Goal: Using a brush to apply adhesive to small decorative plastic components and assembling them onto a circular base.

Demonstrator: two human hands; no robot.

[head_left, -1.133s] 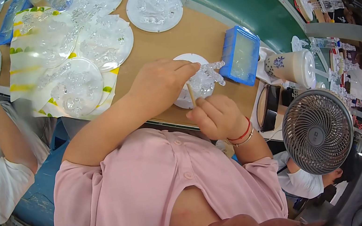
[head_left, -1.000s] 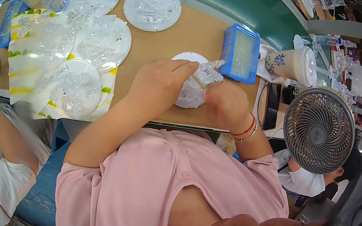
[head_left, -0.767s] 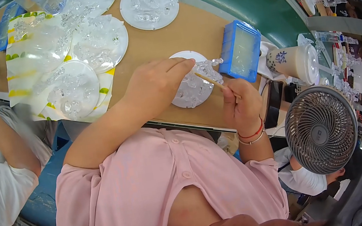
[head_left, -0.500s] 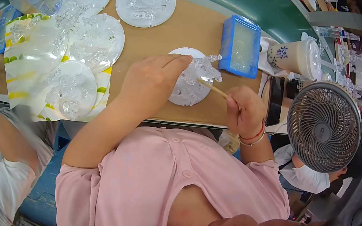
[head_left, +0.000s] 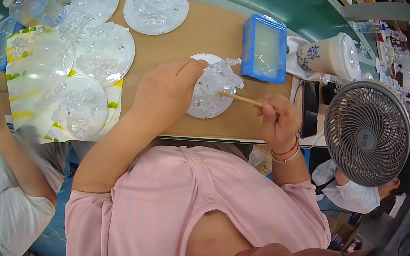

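My left hand reaches over a white round plate, its fingers pinched on the near end of a clear plastic part. That part is jagged, with arms sticking out to the right; its held end is hidden by my fingers. In my right hand is a thin wooden stick, gripped near its lower end between thumb and fingers. The stick's far tip meets the clear part or lies just over it; which of these I cannot tell. More clear pieces lie on the plate under it.
Right of the plate stands a blue tray with a pale, glossy filling. Beyond it are a lidded drink cup and a grey fan. More plates of clear parts stand left and behind. A co-worker sits at left.
The wooden stick now lies flatter, and more of it shows out of my right hand. My left hand keeps its hold. The co-worker's hands have moved apart around a white piece.
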